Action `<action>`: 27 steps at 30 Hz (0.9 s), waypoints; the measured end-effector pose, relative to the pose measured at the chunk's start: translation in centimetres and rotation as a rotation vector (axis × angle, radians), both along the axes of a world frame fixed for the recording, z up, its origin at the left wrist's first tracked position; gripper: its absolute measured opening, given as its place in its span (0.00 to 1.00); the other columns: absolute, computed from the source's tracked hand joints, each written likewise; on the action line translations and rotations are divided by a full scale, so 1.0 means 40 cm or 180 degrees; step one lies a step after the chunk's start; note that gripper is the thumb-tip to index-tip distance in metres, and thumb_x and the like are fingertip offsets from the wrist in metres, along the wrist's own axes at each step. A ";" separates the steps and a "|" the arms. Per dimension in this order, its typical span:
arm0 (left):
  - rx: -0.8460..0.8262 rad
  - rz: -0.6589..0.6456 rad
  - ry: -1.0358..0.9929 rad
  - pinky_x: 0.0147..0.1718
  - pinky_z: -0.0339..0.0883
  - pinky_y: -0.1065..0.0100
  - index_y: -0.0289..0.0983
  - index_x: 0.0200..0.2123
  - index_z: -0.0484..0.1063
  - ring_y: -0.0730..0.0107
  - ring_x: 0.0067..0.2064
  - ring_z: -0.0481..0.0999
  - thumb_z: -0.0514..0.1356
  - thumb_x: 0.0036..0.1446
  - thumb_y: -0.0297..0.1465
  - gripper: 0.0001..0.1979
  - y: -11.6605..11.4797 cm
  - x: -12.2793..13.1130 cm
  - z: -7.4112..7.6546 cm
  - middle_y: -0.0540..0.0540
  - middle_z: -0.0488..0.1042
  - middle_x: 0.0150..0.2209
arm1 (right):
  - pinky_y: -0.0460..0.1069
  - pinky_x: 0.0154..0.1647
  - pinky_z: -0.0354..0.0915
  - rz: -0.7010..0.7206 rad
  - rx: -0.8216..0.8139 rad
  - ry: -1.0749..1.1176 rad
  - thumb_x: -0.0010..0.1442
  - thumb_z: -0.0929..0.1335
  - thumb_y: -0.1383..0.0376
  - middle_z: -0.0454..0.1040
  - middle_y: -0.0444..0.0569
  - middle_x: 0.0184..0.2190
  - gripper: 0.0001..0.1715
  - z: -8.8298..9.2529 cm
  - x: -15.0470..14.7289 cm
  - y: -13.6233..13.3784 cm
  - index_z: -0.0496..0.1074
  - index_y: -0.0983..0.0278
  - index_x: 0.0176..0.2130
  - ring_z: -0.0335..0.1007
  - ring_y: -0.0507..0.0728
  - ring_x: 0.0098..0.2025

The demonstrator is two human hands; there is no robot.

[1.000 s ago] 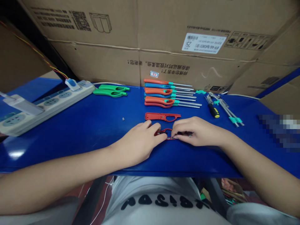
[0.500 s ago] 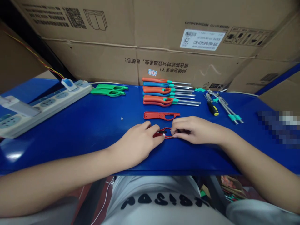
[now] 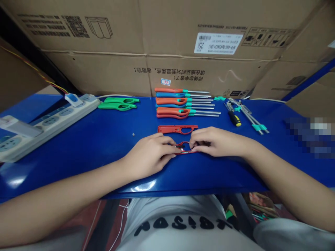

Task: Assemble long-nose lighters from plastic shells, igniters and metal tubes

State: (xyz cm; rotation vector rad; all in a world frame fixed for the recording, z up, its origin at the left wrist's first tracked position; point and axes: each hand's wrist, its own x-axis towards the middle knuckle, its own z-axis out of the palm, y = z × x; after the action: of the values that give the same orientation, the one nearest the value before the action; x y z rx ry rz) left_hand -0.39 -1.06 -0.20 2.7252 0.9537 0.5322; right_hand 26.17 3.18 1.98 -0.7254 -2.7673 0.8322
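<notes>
My left hand (image 3: 150,155) and my right hand (image 3: 214,141) meet over a red lighter shell half (image 3: 185,147) lying on the blue table (image 3: 104,139). Both hands have their fingers curled and pinched on it, the left on its left end, the right on its right end. Most of the piece is hidden under my fingers; only its looped trigger part shows. A second red shell half (image 3: 178,129) lies flat just behind it, untouched.
Behind lies a row of several orange and blue long-nosed lighters (image 3: 180,106). Two green shell halves (image 3: 119,103) are at the back left, a white power strip (image 3: 44,120) at far left. A yellow-handled screwdriver (image 3: 234,118) and metal tubes (image 3: 251,118) lie right. Cardboard boxes (image 3: 157,45) wall the back.
My hands have stayed on the red piece, with the fingers shifting slightly closer together. The view has tilted a little, so everything sits slightly higher in frame.
</notes>
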 end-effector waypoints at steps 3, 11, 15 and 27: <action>-0.0026 -0.0110 -0.0148 0.44 0.71 0.63 0.45 0.49 0.80 0.64 0.45 0.78 0.61 0.66 0.29 0.12 0.007 -0.001 0.000 0.49 0.81 0.47 | 0.47 0.40 0.63 -0.0031 0.0065 -0.0090 0.66 0.67 0.68 0.76 0.47 0.36 0.06 0.001 -0.003 -0.002 0.75 0.65 0.39 0.71 0.53 0.38; 0.0137 -0.0362 0.0046 0.47 0.72 0.60 0.44 0.48 0.81 0.61 0.47 0.77 0.59 0.67 0.28 0.12 0.020 -0.004 0.001 0.48 0.79 0.52 | 0.48 0.41 0.63 -0.0049 0.0058 -0.0102 0.67 0.67 0.67 0.76 0.48 0.36 0.06 0.001 0.000 -0.004 0.75 0.65 0.39 0.71 0.54 0.39; 0.0109 -0.0360 0.0159 0.47 0.72 0.60 0.45 0.49 0.81 0.61 0.47 0.76 0.57 0.69 0.30 0.13 0.019 0.000 0.006 0.47 0.78 0.52 | 0.47 0.41 0.63 -0.0018 0.0043 -0.0047 0.68 0.66 0.65 0.77 0.47 0.37 0.08 -0.006 -0.001 -0.003 0.75 0.64 0.40 0.71 0.53 0.39; -0.0095 -0.0215 0.0036 0.49 0.70 0.62 0.41 0.49 0.78 0.63 0.47 0.76 0.58 0.68 0.31 0.11 0.019 0.001 0.005 0.47 0.80 0.48 | 0.45 0.37 0.63 0.0135 -0.0023 0.0111 0.65 0.70 0.62 0.74 0.46 0.35 0.08 0.009 0.006 -0.011 0.77 0.64 0.41 0.68 0.50 0.33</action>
State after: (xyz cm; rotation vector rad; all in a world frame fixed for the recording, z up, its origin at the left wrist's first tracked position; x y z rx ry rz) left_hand -0.36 -0.28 0.01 2.7256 0.8615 0.4868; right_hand 26.41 2.75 2.34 -0.6491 -2.7591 0.8552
